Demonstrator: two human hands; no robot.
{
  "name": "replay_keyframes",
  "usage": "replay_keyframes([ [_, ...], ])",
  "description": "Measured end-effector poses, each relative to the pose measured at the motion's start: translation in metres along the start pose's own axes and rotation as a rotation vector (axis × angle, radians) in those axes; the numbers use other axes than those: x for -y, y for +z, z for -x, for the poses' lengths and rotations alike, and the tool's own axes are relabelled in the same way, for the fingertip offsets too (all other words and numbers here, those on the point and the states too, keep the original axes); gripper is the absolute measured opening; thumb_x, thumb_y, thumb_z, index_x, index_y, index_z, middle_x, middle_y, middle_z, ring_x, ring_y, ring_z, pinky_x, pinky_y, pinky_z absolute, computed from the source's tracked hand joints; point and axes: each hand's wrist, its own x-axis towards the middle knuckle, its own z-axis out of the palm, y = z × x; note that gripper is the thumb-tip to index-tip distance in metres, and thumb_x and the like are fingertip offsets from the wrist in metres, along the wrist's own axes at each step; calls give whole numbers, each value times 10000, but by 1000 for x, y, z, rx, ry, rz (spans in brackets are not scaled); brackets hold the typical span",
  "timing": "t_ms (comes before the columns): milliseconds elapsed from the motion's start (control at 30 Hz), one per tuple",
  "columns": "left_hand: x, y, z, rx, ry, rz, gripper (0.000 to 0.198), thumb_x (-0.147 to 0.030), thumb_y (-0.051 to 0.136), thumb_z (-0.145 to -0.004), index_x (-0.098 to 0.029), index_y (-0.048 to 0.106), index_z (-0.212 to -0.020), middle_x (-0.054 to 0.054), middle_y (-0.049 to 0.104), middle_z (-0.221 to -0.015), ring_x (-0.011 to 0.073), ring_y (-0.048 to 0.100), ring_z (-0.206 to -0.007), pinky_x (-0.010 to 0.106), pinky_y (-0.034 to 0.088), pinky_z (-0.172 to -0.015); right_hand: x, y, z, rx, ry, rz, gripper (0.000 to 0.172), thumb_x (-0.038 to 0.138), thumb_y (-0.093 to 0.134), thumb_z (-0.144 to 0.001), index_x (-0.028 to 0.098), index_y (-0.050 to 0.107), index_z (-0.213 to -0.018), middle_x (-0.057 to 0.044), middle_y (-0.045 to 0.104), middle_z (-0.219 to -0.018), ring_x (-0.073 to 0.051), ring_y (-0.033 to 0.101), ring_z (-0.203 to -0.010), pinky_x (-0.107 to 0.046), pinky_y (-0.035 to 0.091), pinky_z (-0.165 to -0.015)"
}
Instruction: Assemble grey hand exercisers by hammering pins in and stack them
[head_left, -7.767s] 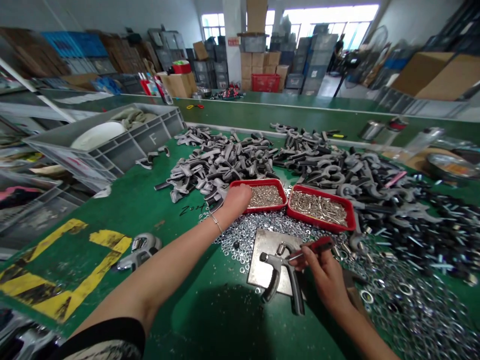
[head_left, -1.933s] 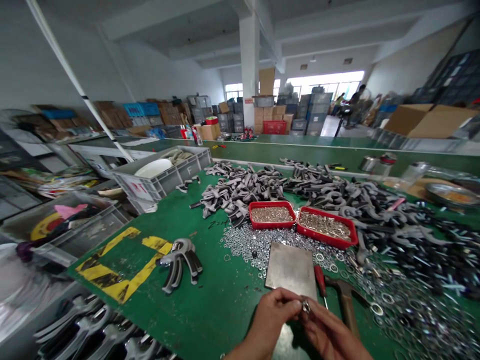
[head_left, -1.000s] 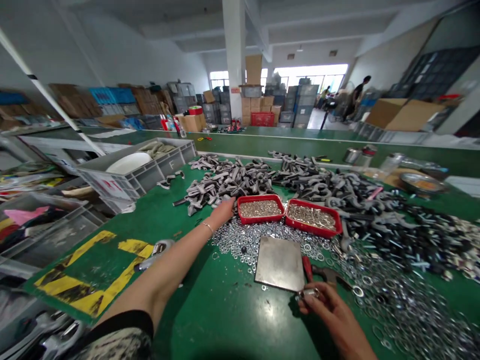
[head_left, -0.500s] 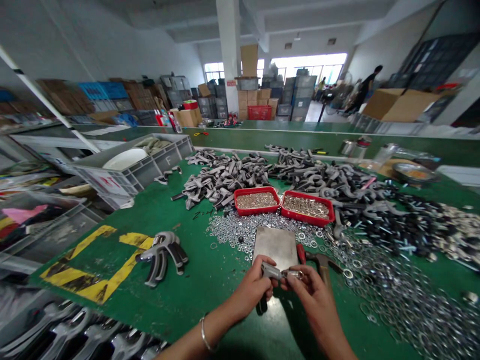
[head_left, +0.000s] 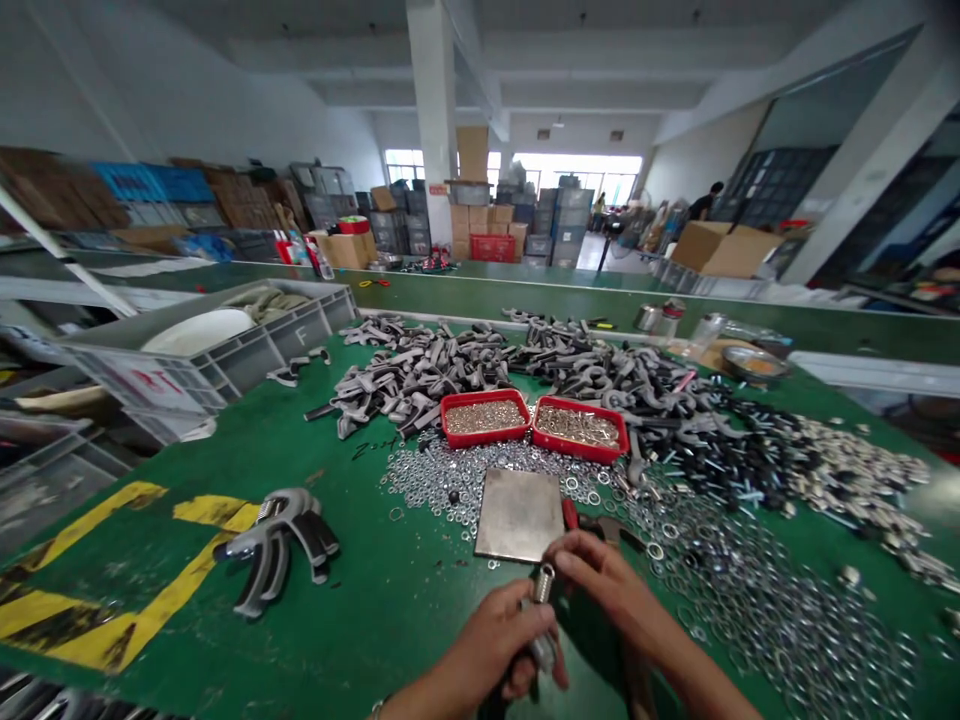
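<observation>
Gripping a gray hand exerciser (head_left: 541, 645) low in our left hand (head_left: 487, 640), we hold our right hand (head_left: 611, 585) up at its top, where a coiled steel spring (head_left: 544, 582) stands clear. Our left fingers (head_left: 517, 655) are closed around the exerciser's handle; our right fingers (head_left: 577, 558) curl narrow just beside the spring, though we cannot tell whether they pinch it.

The exerciser is held above the green tabletop (head_left: 390, 640) at six o'clock, just below a square steel plate (head_left: 517, 515) at twelve o'clock. Past the plate, two red trays (head_left: 444, 415) of small metal parts sit side by side. Loose nuts (head_left: 450, 480) spread around the trays and the plate's upper edge.

At one o'clock, a red-handled tool (head_left: 570, 513) and a hammer (head_left: 609, 530) lie beside the plate, near our right forearm. Steel washers (head_left: 750, 600) scatter at three o'clock. Gray handles (head_left: 420, 370) are heaped at eleven o'clock. A second hand exerciser (head_left: 274, 550) lies on yellow floor-style tape (head_left: 202, 512) at nine o'clock, with a gray plastic crate (head_left: 217, 370) at ten o'clock. A co-worker (head_left: 705, 205) stands far off at one o'clock.
</observation>
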Motion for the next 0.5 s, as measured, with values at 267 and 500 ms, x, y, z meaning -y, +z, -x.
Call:
replay_keyframes([
  [267, -38, -22, -24, -222, 198, -284, 404, -562, 524, -908, -158, 544, -917, 78, 718, -884, 88, 571, -581, 199, 434, -558, -68, -65, -75, -172, 93, 585, 102, 150, 529, -851, 184, 611, -799, -99, 631, -909, -245, 593, -915, -331, 420, -830],
  [500, -38, -20, -52, -484, 310, -321, 335, -503, 556, -898, -170, 548, -858, 24, 687, -739, 86, 463, -517, 202, 361, -514, -76, -64, -74, -105, 136, 743, 160, 126, 476, -894, 186, 623, -912, -96, 641, -990, -219, 611, -932, -275, 396, -768],
])
